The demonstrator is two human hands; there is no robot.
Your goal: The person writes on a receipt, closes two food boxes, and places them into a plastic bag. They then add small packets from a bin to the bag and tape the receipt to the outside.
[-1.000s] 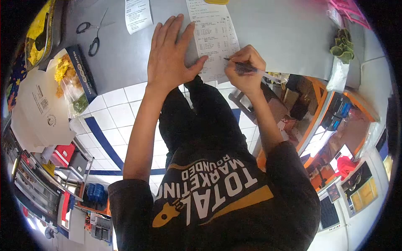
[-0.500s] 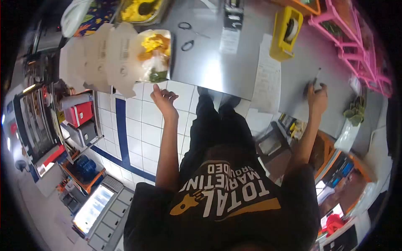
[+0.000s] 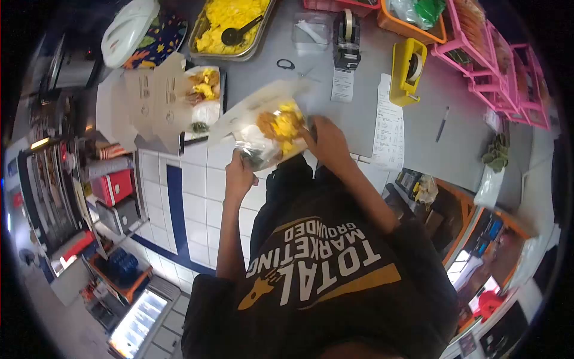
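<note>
An open paper meal box (image 3: 251, 110) is held up in front of me, tilted, over the table's near edge. Inside it are white rice, yellow scrambled egg, a browned fried piece and something green in a clear wrap. My left hand (image 3: 239, 173) grips its lower left corner, fingers closed. On the opposite side, my right hand (image 3: 326, 143) is closed on the box's right edge; its fingertips are partly hidden. A second open meal box (image 3: 134, 107) with similar food sits to the left on the table. Scissors (image 3: 286, 64) lie behind the held box, partly covered by its lid.
A metal tray (image 3: 242, 57) of scrambled egg holds a black scoop (image 3: 239, 33). Toward the right are a black tape dispenser (image 3: 347, 45), a yellow tape dispenser (image 3: 408, 72), a long receipt (image 3: 388, 134), a pen (image 3: 442, 124) and pink racks (image 3: 478, 54).
My right hand has left the pen at the right and come across to the meal box. Both hands now hold one box off the table. The view has shifted, showing more of the table's back.
</note>
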